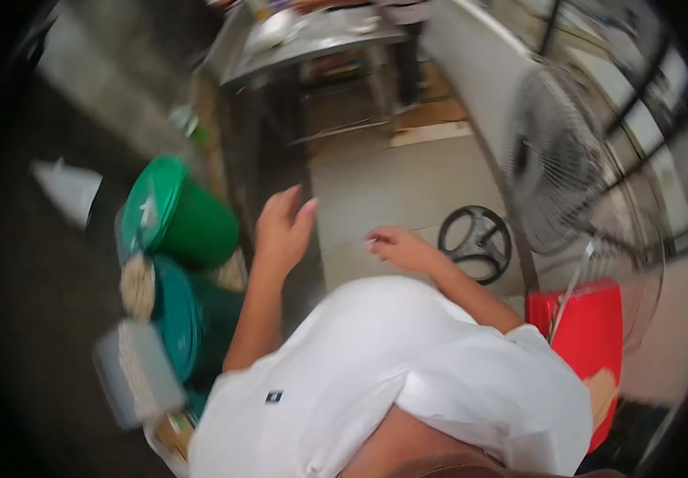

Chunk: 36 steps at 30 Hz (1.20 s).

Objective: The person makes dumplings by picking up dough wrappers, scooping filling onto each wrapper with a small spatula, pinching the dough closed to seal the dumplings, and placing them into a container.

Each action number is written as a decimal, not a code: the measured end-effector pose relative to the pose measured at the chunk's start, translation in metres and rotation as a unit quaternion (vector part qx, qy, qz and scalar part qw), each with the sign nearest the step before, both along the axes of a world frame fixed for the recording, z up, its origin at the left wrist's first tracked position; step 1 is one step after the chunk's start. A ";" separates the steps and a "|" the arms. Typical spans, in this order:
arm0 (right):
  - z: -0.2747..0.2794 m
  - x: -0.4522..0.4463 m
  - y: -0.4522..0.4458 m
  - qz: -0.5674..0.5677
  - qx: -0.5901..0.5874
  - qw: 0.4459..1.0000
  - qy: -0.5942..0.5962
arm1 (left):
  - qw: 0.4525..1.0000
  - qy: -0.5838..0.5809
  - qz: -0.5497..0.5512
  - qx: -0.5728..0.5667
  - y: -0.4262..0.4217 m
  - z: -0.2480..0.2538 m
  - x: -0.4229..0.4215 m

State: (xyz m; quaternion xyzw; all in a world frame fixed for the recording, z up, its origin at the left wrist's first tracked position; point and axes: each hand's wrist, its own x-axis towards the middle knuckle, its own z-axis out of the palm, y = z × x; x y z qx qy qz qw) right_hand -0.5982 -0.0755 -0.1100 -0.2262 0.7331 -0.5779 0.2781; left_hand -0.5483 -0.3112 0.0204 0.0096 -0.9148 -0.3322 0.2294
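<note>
My left hand (284,231) is raised in front of my body, above the floor, its thumb and fingers apart and nothing between them. To its left stands a green lidded bucket (205,227), not touched by the hand. My right hand (400,247) is held over the floor near my white shirt (408,342), its fingers curled inward. A small pale spot shows at its fingertips, too small to make out. The black round fan base (475,244) lies just to the right of this hand.
A large standing fan (555,159) is on the right, above a red plastic item (591,327). A metal table (320,44) stands ahead, with people partly visible behind it. A teal bucket (177,315) and a clear container (141,374) are at the left.
</note>
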 end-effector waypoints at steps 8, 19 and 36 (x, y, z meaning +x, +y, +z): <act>0.029 0.003 -0.040 0.046 0.046 0.993 -0.097 | 0.998 -0.046 0.044 0.019 -0.021 -0.005 0.015; 0.025 -0.019 -0.148 0.144 0.121 0.980 -0.057 | 0.988 -0.050 0.126 0.072 -0.128 -0.024 0.025; 0.018 -0.067 -0.469 0.346 0.148 0.915 0.144 | 0.940 0.028 0.306 0.150 -0.350 -0.023 0.114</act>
